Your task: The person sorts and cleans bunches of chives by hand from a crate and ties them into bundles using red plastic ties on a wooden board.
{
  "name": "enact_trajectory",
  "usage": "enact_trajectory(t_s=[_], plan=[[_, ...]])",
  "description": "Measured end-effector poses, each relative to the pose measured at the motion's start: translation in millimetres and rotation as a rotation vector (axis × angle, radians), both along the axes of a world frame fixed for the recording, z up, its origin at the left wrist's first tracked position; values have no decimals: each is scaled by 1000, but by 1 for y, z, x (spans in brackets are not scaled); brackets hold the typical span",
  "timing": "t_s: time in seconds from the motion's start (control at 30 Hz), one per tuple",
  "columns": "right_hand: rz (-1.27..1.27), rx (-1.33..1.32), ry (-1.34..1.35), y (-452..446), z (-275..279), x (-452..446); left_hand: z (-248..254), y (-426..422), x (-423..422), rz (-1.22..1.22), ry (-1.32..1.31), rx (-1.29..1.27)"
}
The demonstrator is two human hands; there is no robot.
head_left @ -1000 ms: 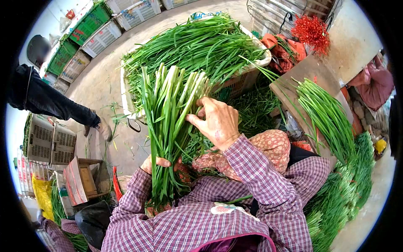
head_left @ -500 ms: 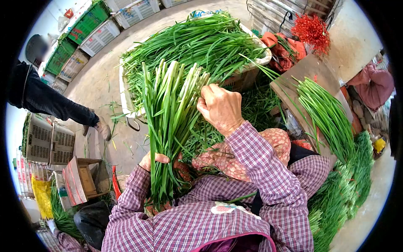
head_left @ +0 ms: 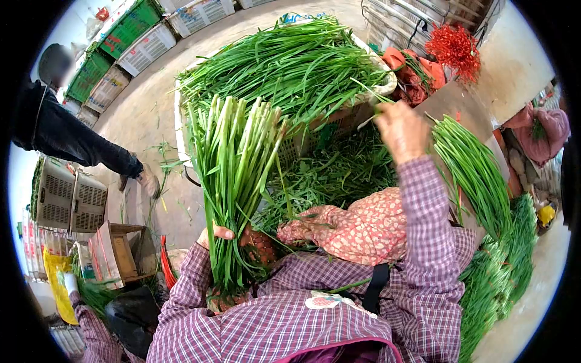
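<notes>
Green and pale-ended, a bundle of stalks (head_left: 233,163) stands fanned left of the frame's centre, held low by the left hand (head_left: 216,232), whose thumb presses across the front while the remaining fingers are hidden behind the leaves. From my distant post on the head camera, I see the change at once: the right hand (head_left: 404,134), at the bundle's right edge half a second ago, is now well apart from it, right of centre in the upper half of the frame. Motion blurs its curled fingers near the corner of a white crate (head_left: 179,136) heaped with long greens (head_left: 290,66). A pale strand (head_left: 366,123) shows beside the fingertips; whether they pinch it I cannot tell. I judge that the right hand's pass at the bundle is interrupted, leaving the left alone to support it. The stalk tips lean slightly further left than before. Loose leaves (head_left: 339,166) lie below the crate, and a second bunch (head_left: 475,166) rests on a board (head_left: 466,100) at right.
</notes>
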State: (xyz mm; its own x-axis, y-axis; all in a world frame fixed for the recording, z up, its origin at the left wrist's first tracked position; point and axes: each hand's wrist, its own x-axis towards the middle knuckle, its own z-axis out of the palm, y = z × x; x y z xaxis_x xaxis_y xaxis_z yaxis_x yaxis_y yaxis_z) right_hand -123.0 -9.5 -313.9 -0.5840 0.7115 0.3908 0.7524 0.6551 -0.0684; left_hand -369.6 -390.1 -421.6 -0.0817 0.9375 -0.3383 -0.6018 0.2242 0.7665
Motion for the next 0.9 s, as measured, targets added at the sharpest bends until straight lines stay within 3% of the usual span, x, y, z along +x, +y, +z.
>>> enact_trajectory(t_s=[0.07,0.13,0.2,0.27,0.33,0.4,0.43,0.53,0.57,0.63,0.73,0.77,0.9], plan=[[170,-202,159,-36,-16,-16,1,4,-2,-11,-9,20],[386,-667,357,-79,-6,-38,3,10,0,-17,34,60],[458,-899,401,-117,-12,-59,17,17,7,-26,45,66],[527,-1077,271,-133,-1,-71,38,21,18,48,77,-29],[531,-1030,319,-133,-5,-73,32,18,13,58,109,-32],[528,-1212,357,-120,0,-65,26,20,7,-7,69,49],[573,-967,360,-117,4,-59,25,18,12,67,179,17],[636,-735,468,-108,-4,-54,2,10,-1,130,191,-16],[583,-794,419,-105,1,-54,-8,6,-9,144,208,-31],[586,-645,455,-98,-5,-55,-18,6,-19,49,-110,51],[579,-611,481,-96,-7,-54,-11,9,-9,86,-117,47],[577,-599,522,-96,-7,-54,5,16,11,162,23,19],[564,-518,483,-89,3,-42,16,19,35,63,-173,59]])
